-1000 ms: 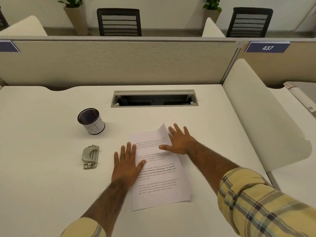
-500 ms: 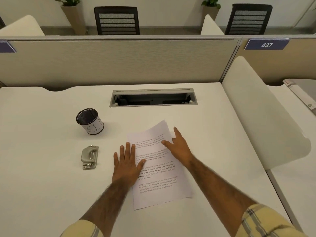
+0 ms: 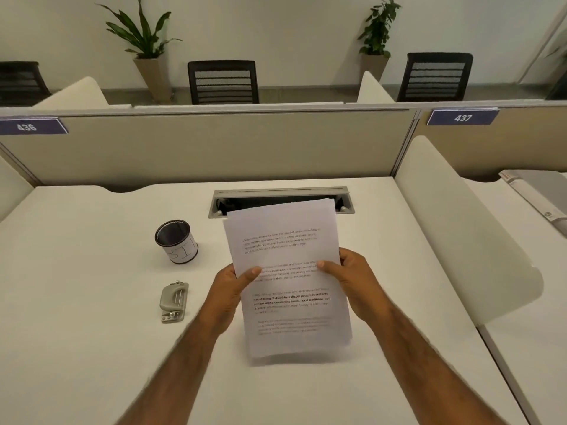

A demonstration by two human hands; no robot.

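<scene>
A small stack of printed white sheets (image 3: 285, 240) stands nearly upright above the white desk (image 3: 92, 348), its lower edge close to the desk top. My left hand (image 3: 228, 289) grips the stack's left edge, thumb on the printed face. My right hand (image 3: 352, 280) grips the right edge the same way. The fingers of both hands are hidden behind the paper.
A black cup with a white label (image 3: 177, 240) stands left of the paper. A grey hole punch (image 3: 173, 302) lies below it. A cable slot (image 3: 280, 202) sits behind the sheets. A beige partition (image 3: 199, 145) closes the back, a white side divider (image 3: 460, 234) the right.
The sheets lay flat on the desk under both flat hands. Now both hands grip their side edges and have lifted them upright. The camera has tilted up.
</scene>
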